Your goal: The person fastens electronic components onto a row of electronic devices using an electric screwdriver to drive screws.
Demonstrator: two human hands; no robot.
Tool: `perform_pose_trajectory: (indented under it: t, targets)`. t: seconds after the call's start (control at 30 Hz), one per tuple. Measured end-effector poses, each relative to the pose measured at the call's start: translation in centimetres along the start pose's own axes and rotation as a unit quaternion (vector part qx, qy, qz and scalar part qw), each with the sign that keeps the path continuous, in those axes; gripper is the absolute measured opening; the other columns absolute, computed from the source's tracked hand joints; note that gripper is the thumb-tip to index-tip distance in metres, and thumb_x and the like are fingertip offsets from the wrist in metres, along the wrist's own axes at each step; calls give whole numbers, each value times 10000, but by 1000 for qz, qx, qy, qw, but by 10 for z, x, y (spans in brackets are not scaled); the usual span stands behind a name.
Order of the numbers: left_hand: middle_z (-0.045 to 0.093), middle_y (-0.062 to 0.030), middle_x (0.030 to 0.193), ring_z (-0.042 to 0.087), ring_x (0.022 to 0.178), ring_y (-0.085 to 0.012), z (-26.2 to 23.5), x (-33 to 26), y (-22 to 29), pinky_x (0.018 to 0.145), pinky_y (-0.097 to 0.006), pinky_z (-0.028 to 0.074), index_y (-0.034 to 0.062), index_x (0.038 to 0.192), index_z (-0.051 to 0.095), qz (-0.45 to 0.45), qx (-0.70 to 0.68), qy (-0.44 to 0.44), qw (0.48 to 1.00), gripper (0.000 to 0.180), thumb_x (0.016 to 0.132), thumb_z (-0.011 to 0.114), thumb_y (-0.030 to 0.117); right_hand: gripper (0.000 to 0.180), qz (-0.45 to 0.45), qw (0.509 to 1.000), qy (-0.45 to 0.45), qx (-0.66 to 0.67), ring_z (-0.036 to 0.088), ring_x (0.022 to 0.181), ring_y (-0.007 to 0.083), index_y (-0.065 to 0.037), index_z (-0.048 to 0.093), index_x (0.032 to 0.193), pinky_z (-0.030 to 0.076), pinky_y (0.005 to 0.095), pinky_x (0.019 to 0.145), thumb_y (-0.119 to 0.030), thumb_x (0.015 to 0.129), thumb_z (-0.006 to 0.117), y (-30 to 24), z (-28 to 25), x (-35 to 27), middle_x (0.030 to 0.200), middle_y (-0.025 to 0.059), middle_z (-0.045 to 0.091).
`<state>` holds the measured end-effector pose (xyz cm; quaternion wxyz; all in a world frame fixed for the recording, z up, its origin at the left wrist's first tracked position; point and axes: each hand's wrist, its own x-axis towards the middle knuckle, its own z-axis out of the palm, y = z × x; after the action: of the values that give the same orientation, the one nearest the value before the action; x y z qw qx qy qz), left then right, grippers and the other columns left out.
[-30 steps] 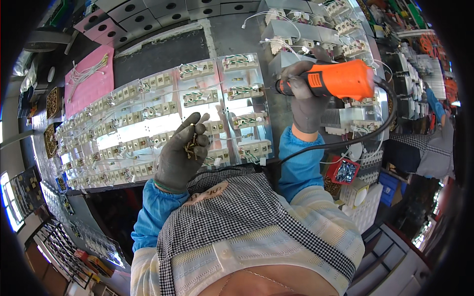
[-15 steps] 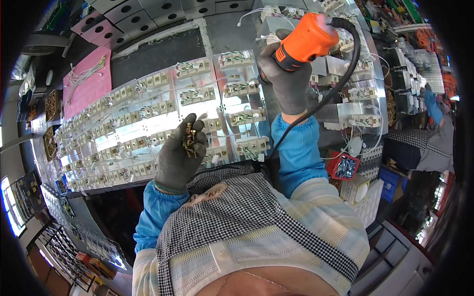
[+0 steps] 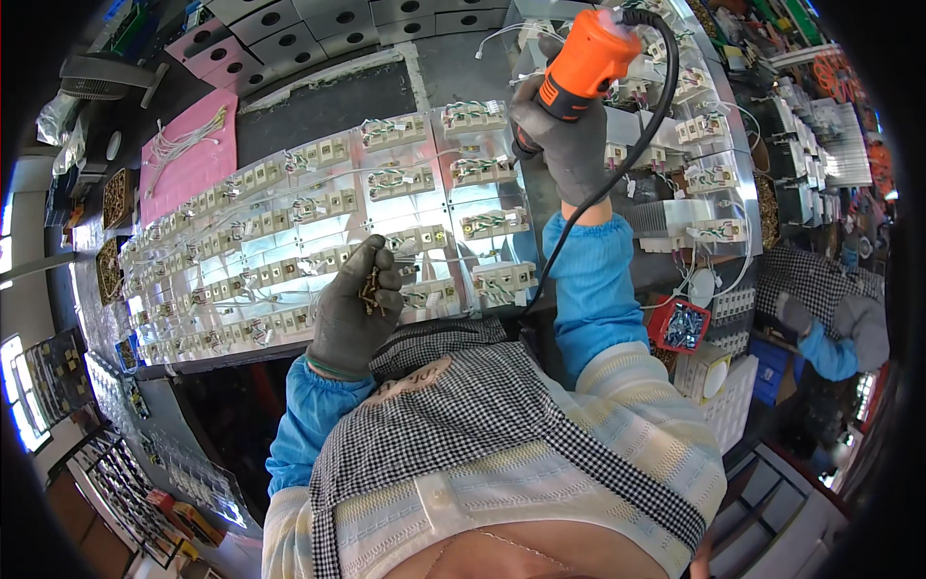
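Observation:
My left hand (image 3: 347, 317), in a dark grey glove, holds several brass-coloured screws (image 3: 370, 289) between thumb and curled fingers. It hovers over the near part of the metal plates (image 3: 307, 238). Rows of pale terminal blocks (image 3: 400, 181) stand on these plates, some with green-and-white twisted wires. My right hand (image 3: 576, 150), gloved too, is wrapped round an orange-and-black power screwdriver (image 3: 585, 66), raised beyond the plates' right edge. A black cable (image 3: 652, 135) runs from the tool's top down past my right forearm. The tool's tip is hard to make out behind the glove.
White cables (image 3: 185, 147) lie on a pink sheet (image 3: 209, 172) at the left, near screw bins (image 3: 118, 198). Grey boxes (image 3: 340, 21) line the back. Finned metal assemblies (image 3: 666, 220) and a red bin (image 3: 660, 318) of silvery parts are at right. Beyond, a co-worker's blue sleeve (image 3: 828, 353) shows.
My left thumb and fingers have drawn closer together over the screws. The power screwdriver sits slightly further left and higher in the picture. The co-worker's arm has come down.

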<state>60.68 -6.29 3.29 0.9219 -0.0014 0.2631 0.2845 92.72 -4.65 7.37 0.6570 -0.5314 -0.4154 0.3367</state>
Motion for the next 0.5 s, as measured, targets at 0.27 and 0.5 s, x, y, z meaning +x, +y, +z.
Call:
perform_pose_trajectory:
  t: [0.27, 0.5]
  targets:
    - [627, -13, 1014, 554, 824, -101, 4, 6, 3, 664, -201, 491, 78, 1338, 530, 17, 36, 6, 999, 328, 1036, 561, 204, 121, -74, 990, -7, -118, 632, 736, 93, -27, 676, 842, 523, 258, 689, 20, 737, 713, 11, 12, -7, 813, 15, 692]
    - [611, 6, 990, 529, 812, -94, 18, 13, -1, 655, -195, 453, 75, 1313, 531, 32, 76, 46, 996, 321, 1033, 574, 224, 342, -33, 998, 46, 30, 616, 722, 79, 3, 625, 1078, 501, 237, 661, 29, 749, 712, -4, 15, -9, 823, -2, 665]
